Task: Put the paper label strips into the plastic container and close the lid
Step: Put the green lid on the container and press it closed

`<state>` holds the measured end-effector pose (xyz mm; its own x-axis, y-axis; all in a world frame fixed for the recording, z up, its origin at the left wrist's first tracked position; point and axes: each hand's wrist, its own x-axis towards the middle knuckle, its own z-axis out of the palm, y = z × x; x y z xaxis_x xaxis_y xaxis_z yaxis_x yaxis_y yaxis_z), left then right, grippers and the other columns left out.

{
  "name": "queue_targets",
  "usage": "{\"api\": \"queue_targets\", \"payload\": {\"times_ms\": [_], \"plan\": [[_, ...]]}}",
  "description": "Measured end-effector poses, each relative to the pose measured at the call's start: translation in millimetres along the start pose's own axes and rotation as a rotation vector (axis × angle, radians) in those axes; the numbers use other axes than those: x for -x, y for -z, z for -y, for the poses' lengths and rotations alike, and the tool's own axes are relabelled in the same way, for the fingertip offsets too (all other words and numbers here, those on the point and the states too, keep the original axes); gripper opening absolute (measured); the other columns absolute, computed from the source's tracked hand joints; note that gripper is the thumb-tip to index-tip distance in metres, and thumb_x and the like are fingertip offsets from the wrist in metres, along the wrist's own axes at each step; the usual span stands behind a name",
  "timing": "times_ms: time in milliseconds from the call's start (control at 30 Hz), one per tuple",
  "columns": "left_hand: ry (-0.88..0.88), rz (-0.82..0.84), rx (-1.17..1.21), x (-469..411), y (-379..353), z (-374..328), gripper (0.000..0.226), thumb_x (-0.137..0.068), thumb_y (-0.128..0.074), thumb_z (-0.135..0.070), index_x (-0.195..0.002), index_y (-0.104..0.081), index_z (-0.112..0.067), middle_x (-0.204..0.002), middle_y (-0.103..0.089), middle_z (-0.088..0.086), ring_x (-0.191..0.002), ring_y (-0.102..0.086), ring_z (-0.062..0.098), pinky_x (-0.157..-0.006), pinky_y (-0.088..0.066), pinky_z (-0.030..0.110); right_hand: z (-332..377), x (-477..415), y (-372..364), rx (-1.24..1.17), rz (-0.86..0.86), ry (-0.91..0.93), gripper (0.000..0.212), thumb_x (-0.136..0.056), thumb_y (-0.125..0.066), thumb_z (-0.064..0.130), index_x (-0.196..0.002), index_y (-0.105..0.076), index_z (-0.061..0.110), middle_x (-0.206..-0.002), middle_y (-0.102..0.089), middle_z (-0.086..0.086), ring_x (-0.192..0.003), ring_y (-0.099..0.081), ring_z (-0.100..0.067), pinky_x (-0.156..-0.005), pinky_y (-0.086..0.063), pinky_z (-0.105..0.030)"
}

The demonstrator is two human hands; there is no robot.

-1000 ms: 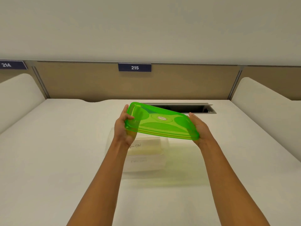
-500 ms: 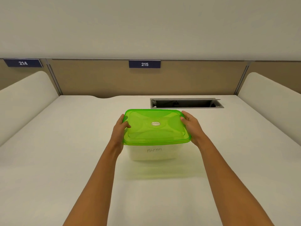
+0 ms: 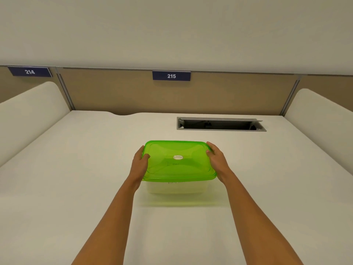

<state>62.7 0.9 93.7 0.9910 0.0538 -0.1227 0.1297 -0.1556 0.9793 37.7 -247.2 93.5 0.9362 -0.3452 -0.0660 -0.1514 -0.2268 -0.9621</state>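
The green lid (image 3: pixel 177 159) lies flat on the clear plastic container (image 3: pixel 175 188). Its long axis runs left to right, and it sits nearer you than the cable hatch (image 3: pixel 221 124) and slightly left of it. Your left hand (image 3: pixel 139 165) clasps the lid's left short edge and your right hand (image 3: pixel 217 161) the right, each with its thumb on top. The lid lies squarely between your palms, neither hand nearer. You cannot tell whether the rim has snapped home, so the press should probably go straight down at both ends.
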Motion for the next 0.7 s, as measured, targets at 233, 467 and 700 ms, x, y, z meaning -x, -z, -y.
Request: {"api": "queue_targets", "payload": {"times_ms": [233, 467, 700], "plan": [[0.016, -0.079, -0.068, -20.2, 1.7, -4.3, 0.042, -0.097, -0.038, -0.014, -0.138, -0.045, -0.011, -0.144, -0.045, 0.010, -0.130, -0.045, 0.027, -0.107, -0.037, 0.039, -1.4, -15.0, -1.7, -0.063, 0.005, -0.033, 0.042, -0.097, -0.043, 0.005, -0.138, -0.046, 0.014, -0.145, -0.045, -0.008, -0.131, -0.044, -0.025, -0.111, -0.038, -0.044], [0.045, -0.123, -0.136, -40.0, -3.4, -19.8, 0.042, -0.099, -0.041, -0.032, -0.128, -0.058, -0.006, -0.134, -0.057, 0.016, -0.123, -0.051, 0.033, -0.100, -0.041, 0.039, 7.7, -33.8, -6.9, -0.068, -0.046, -0.158, 0.036, -0.096, -0.044, 0.013, -0.130, -0.055, 0.008, -0.135, -0.055, -0.012, -0.124, -0.051, -0.028, -0.107, -0.043, -0.044], [0.099, -0.210, -0.117, -54.2, -8.8, -22.4, 0.037, -0.093, -0.054, -0.026, -0.120, -0.064, -0.003, -0.128, -0.062, 0.017, -0.121, -0.054, 0.032, -0.098, -0.043, 0.035, 12.9, -51.6, -9.1, -0.025, -0.150, -0.272, 0.034, -0.089, -0.046, 0.021, -0.056, -0.042, 0.012, -0.062, -0.043, -0.002, -0.062, -0.040, -0.016, -0.071, -0.031, -0.031]]}}
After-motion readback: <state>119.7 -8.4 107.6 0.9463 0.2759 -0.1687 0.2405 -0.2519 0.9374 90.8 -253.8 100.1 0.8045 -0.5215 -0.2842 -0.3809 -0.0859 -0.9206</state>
